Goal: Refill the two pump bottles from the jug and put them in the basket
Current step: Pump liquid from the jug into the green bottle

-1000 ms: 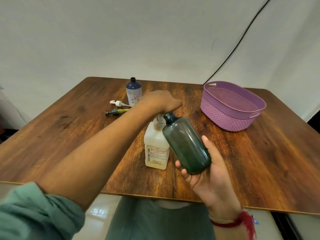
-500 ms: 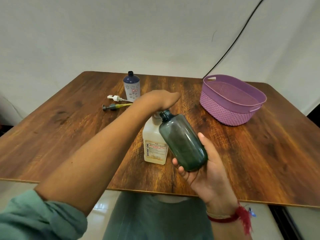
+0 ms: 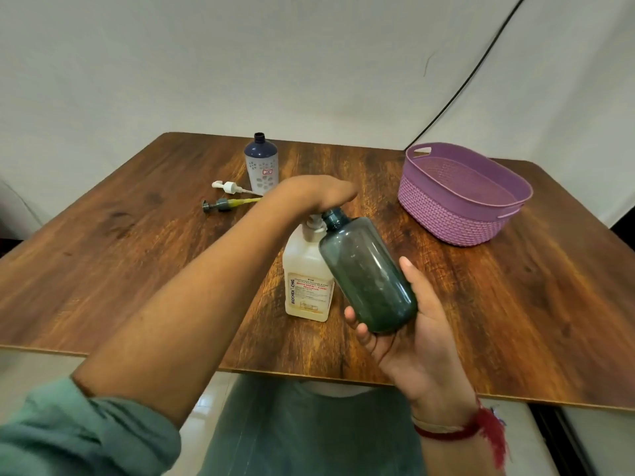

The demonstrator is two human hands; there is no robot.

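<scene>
1. Two hands are at work in the centre of the frame. The right hand grasps the dark green translucent plastic bottle round its lower end: thumb along the right side, fingertips curled up on the left.
2. The green bottle is held above the brown wooden table, tilted, with its uncapped neck pointing to the upper left, just beside the top of the jug.
3. The whitish square plastic jug stands upright at centre frame, its printed label facing the camera. A pale pump fitting shows at its top.
4. The left hand lies palm down on top of that pump fitting. Its fingers are hidden under the back of the hand, so I cannot tell whether they grip.
5. The white-and-navy plastic bottle stands upright and uncapped at upper centre, well apart from the hands.
6. One white pump head and one grey pump head with a yellowish tube lie on their sides, just left of that bottle.
7. The purple woven-pattern plastic basket sits at the right of the frame with no bottle in it.
8. A red thread band circles the right wrist. A green sleeve covers the left upper arm at lower left.
9. A black cable runs down the pale backdrop at upper right.
</scene>
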